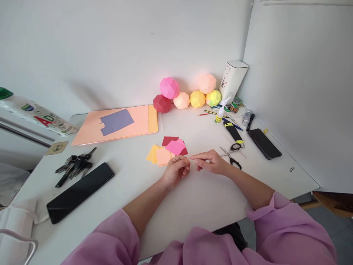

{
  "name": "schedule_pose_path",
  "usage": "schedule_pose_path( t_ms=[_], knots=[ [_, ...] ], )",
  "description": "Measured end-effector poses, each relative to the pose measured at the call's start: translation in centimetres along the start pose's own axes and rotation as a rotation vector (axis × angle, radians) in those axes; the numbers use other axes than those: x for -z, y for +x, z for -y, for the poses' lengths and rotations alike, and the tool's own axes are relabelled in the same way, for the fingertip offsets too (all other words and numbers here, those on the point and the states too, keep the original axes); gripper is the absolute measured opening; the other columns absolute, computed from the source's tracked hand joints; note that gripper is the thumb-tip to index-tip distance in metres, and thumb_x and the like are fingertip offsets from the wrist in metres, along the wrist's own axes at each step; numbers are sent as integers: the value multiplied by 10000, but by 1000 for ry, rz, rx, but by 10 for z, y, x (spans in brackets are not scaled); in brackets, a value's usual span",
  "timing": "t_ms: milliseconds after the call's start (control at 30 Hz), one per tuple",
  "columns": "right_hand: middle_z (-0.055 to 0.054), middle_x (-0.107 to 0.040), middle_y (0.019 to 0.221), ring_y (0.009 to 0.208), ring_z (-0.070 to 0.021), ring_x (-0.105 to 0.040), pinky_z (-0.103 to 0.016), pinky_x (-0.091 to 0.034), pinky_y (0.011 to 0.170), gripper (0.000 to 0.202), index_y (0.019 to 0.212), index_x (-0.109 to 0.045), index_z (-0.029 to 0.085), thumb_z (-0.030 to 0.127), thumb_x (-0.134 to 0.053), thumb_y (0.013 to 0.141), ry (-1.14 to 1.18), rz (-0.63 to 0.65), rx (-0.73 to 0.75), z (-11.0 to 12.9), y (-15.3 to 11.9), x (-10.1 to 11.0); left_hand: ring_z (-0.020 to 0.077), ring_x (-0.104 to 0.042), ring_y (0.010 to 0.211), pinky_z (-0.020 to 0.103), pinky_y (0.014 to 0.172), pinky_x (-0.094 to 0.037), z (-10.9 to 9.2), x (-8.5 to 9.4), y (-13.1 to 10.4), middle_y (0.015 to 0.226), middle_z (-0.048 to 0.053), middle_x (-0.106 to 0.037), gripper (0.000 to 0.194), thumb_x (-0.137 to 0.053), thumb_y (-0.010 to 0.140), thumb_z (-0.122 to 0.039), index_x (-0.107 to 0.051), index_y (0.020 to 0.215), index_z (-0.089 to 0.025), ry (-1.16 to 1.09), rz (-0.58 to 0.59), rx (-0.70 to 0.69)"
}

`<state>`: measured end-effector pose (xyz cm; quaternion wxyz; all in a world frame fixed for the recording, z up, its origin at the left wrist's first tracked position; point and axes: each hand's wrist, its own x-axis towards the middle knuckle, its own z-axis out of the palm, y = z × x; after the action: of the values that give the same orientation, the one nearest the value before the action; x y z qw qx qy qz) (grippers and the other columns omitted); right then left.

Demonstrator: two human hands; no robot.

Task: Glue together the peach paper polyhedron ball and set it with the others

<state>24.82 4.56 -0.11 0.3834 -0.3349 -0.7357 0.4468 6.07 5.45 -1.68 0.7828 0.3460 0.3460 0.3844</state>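
Note:
Near the middle of the white table, my left hand point(176, 171) has its fingers curled closed, and nothing can be made out in them. My right hand point(207, 162) is just to its right, index finger stretched toward the left hand's fingertips, the other fingers bent. Just beyond my left hand lie small paper pieces: pink point(175, 147), peach point(163, 156), yellow point(152, 154) and dark red point(169, 140). Open scissors point(232, 156) with black handles rest right of my right hand.
Faceted paper balls point(197, 99) stand along the wall. Large peach sheets point(116, 125) bear a grey-blue piece point(118, 122). Left are keys point(75, 165), a black phone point(79, 193) and a spray can point(37, 115). Right are a glue bottle point(218, 116), a cutter point(233, 131) and another phone point(264, 144).

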Motion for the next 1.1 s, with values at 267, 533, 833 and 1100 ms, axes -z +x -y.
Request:
schedule_pose_path(
  t_ms=[267,533,833,1100],
  knots=[
    [-70,-722,766,636,-110,-624,-232,-524,584,325,1163,-670,84,231,-539,904,45,52,-19,-7,-1,0,65,-483,407,202,382,-298,1,4,2,604,20,-647,282,-779,682,-368,-631,618,-136,58,140,78],
    [-35,-706,667,537,-83,-580,-189,-485,542,235,1027,-728,127,193,-531,916,-234,-53,277,-8,3,-4,45,-457,395,184,373,-283,5,4,3,620,28,-674,407,-817,617,-483,-617,584,-130,92,108,42],
    [-20,-643,579,508,-95,-525,-192,-436,511,252,852,-733,164,232,-508,945,-572,-143,382,-10,1,-7,56,-440,399,194,389,-294,8,2,1,493,-23,-562,450,-741,680,-570,-652,619,-134,153,72,-1],
    [2,-636,532,486,-91,-478,-207,-405,513,290,706,-696,174,245,-504,911,-390,-209,187,-8,3,-13,74,-473,446,204,418,-351,4,0,0,545,-3,-570,430,-679,760,-553,-667,682,-130,188,165,17]
  ],
)
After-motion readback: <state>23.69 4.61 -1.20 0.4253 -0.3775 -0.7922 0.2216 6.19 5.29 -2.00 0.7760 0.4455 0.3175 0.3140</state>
